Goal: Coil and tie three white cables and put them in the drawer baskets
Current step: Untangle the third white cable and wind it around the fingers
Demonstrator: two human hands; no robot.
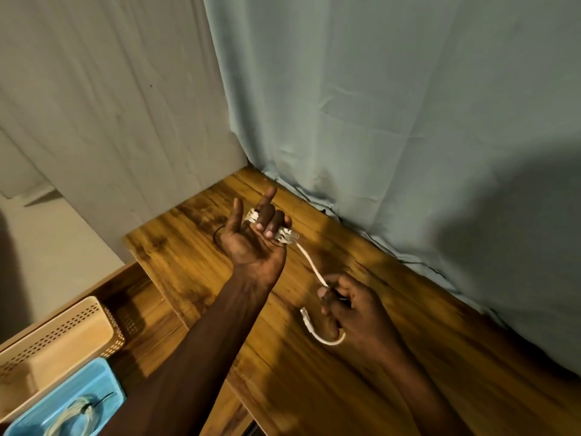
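A wooden table (314, 357) was seen against draped grey cloth (377, 89), with an open drawer (135, 297) at the lower left. In the drawer a beige basket (63, 335) and a blue basket (94, 379) were set side by side, and a coiled cable (70, 415), already tied, was lying in the blue one.

Above the table the left hand (251, 243) was held palm up, thumb and forefinger spread, the other fingers curled round the wraps of a white cable (309, 262). The free length was pinched between thumb and fingertips of the right hand (349, 303), its plug end (304, 311) left hanging just below in a short hook.

Coiling appeared nearly done. It was judged that the tail should be kept lightly taut and each last turn laid beside the others, so that the bundle could be slid off whole for tying.

The cable looked thin, flat and glossy, with clear connectors. A dark loop (217, 236), perhaps a tie, was seen by the left thumb.
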